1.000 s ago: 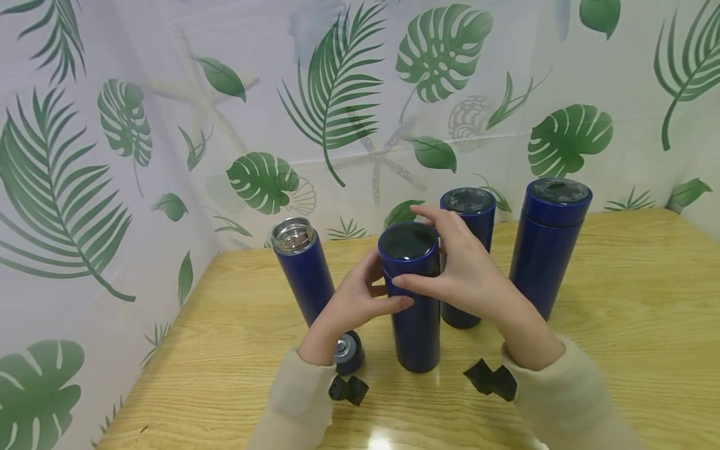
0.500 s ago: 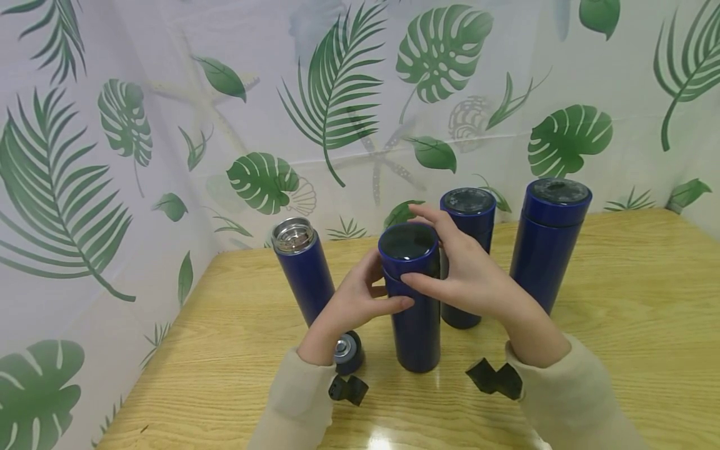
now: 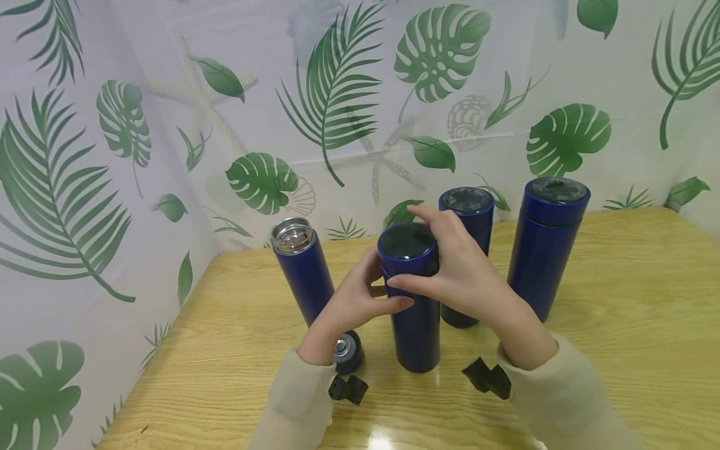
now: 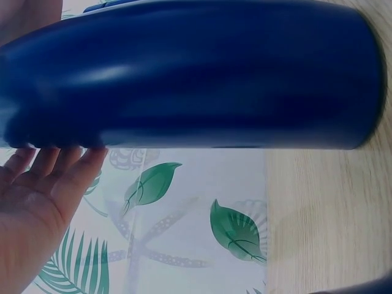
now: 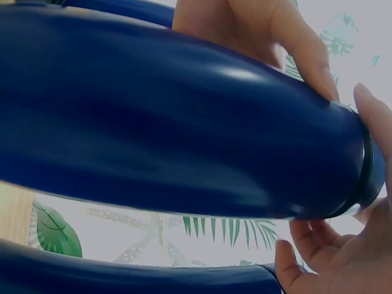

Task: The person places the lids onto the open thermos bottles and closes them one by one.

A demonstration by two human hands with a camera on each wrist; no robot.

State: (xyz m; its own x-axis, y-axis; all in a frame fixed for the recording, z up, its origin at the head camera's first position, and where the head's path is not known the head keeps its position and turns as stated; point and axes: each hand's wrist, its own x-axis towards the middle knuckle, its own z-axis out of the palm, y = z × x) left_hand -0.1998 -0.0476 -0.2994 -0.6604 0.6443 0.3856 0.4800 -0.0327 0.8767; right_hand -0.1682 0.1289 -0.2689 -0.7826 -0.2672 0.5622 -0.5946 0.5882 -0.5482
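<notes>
A dark blue thermos flask (image 3: 416, 340) stands upright on the table in the middle of the head view. My left hand (image 3: 357, 297) grips its body just under the seam, thumb across the front. Higher up, my right hand (image 3: 467, 269) holds the flask's lid (image 3: 407, 242), which has a glossy black top, with the thumb at the seam. In the left wrist view the fingers of that hand (image 4: 37, 202) touch the flask's side. The right wrist view shows the lid seated on the body with a thin dark seam, and the right hand (image 5: 355, 257) curled about it.
An open blue flask (image 3: 306, 275) with a steel mouth stands to the left. Beside it a removed lid (image 3: 349, 353) lies on the wooden table (image 3: 225, 375), partly behind the left wrist. Two lidded flasks, one behind (image 3: 468, 215) and one farther right (image 3: 548, 250), stand near the leaf-printed backdrop (image 3: 360, 125).
My right hand has shifted slightly right around the lid, then back left, its thumb now farther left across the seam. The left hand and the flask have stayed in place.
</notes>
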